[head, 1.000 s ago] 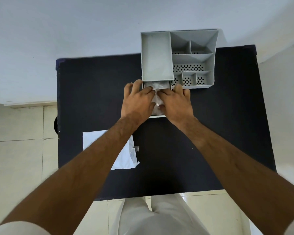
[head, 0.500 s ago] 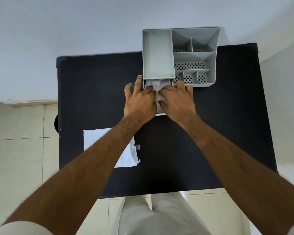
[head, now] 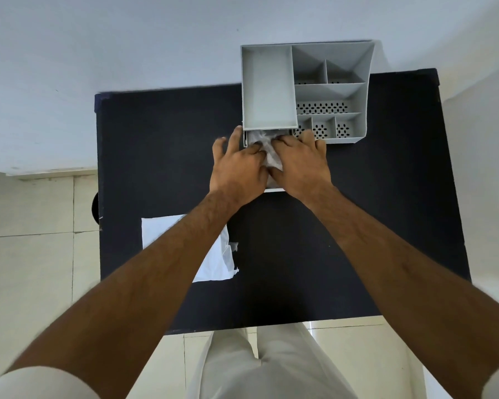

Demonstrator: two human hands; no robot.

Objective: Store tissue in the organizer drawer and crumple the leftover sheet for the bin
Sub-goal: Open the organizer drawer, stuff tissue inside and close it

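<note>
A grey desk organizer (head: 355, 90) stands at the back of the black table (head: 372, 214). Its drawer (head: 274, 190) is pulled out toward me under the left tray. White crumpled tissue (head: 267, 148) lies in the drawer. My left hand (head: 238, 165) and my right hand (head: 300, 164) lie side by side over the drawer, fingers pressing down on the tissue. They cover most of the drawer. A flat white tissue sheet (head: 213, 263) lies on the table to the near left, partly hidden under my left forearm.
The organizer has several empty compartments, some with perforated floors. A pale wall runs behind the table. Tiled floor shows at the left and below the table's near edge, where my light trousers (head: 260, 364) are.
Both hands stay on the tissue in the drawer; my left fingers have spread a little. The flat sheet has not moved.
</note>
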